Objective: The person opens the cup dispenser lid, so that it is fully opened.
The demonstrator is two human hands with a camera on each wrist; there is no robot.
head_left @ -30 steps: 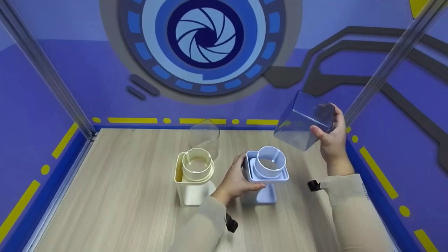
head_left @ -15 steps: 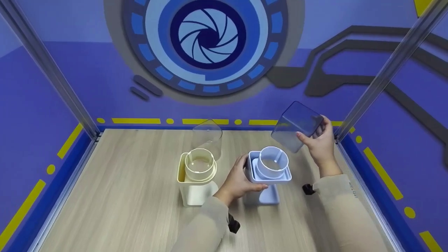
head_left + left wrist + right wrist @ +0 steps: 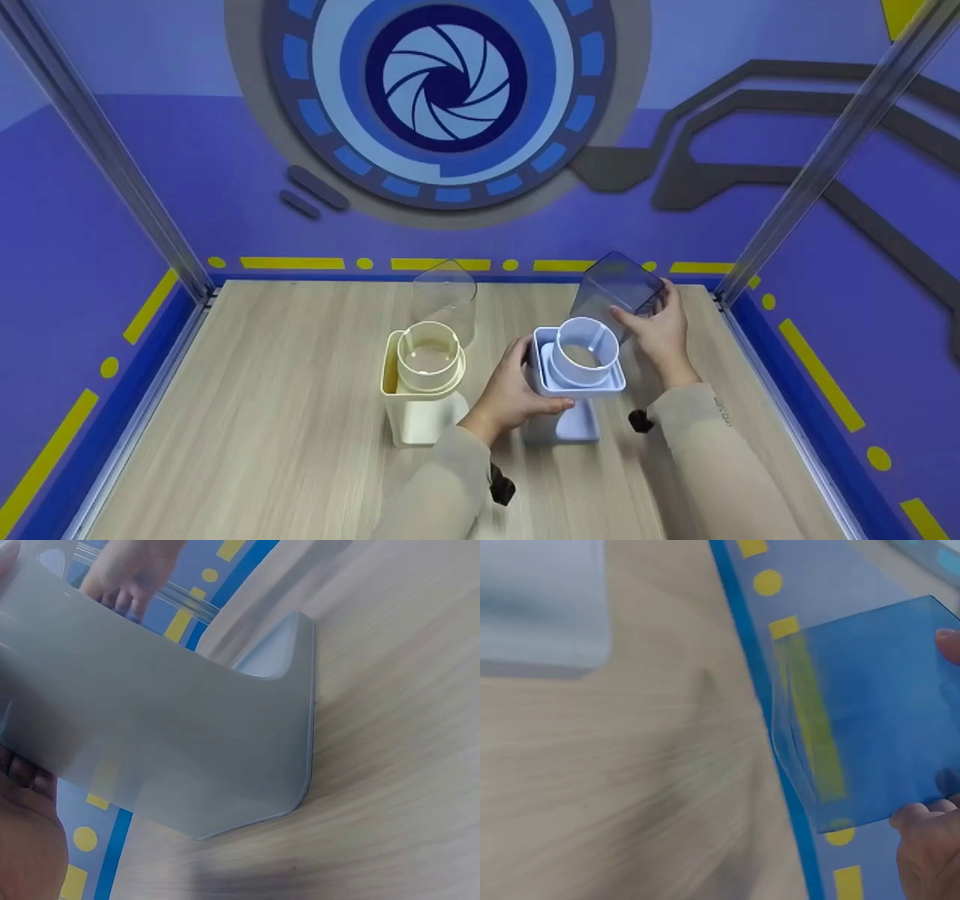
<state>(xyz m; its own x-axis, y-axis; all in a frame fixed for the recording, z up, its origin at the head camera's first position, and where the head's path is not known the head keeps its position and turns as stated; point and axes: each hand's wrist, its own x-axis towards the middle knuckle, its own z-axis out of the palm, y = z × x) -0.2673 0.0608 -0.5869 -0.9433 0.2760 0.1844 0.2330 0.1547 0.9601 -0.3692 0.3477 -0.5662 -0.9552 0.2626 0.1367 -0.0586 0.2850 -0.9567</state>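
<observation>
We see the left hand [image 3: 504, 390] gripping the side of a pale blue stand [image 3: 574, 375], whose square top tray carries an upright round collar; its foot rests on the wooden table [image 3: 262, 420]. The right hand [image 3: 654, 330] holds a clear blue square tub [image 3: 615, 291], tilted and lifted just behind and to the right of the collar, near it but not seated on it. In the right wrist view the tub [image 3: 870, 720] hangs above the table's blue edge, pinched at its corner.

We judge the work about halfway: the stand is steadied and the tub brought close, while lowering and seating the tub is left. To the left stands a cream stand [image 3: 421, 382] with a clear tub [image 3: 444, 298] just behind it; whether they are joined we cannot tell.

We can read no brand, label or writing on any piece.
</observation>
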